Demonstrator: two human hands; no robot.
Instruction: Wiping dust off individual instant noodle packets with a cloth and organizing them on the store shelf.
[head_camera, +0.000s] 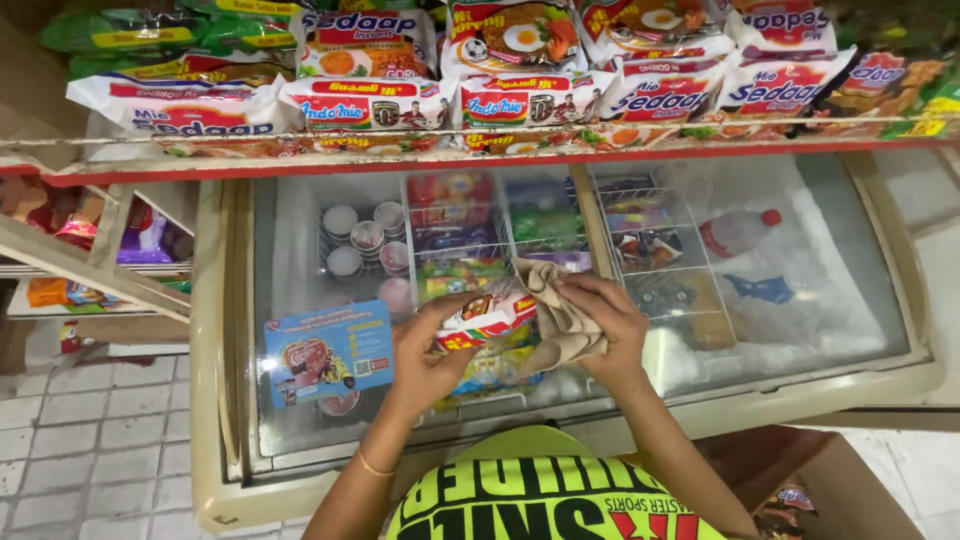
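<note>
- Small shop corner with a pale tiled floor showing at lower left, and a chest freezer with a glass sliding lid filling the middle of the frame.
- Bottom centre, the person's yellow-green printed shirt is poking into view, with a brown cardboard box sitting at lower right.
- Left hand, thin bangle on the wrist, is gripping a red and white noodle packet from below, fingers curled tight around it, just above the freezer lid.
- Right hand is clutching a beige cloth, fingers closed over it, and pressing it against the packet's right end, so cloth and packet are touching.
- Left of the hands, a blue sticker is sitting on the glass.
- Under the glass, wire baskets are holding lidded cups at centre left and colourful wrapped ice creams in the middle, with a red-capped bottle lying in frost at right.
- Across the top of the frame, a shelf with a red edge is carrying rows of stacked noodle packets.
</note>
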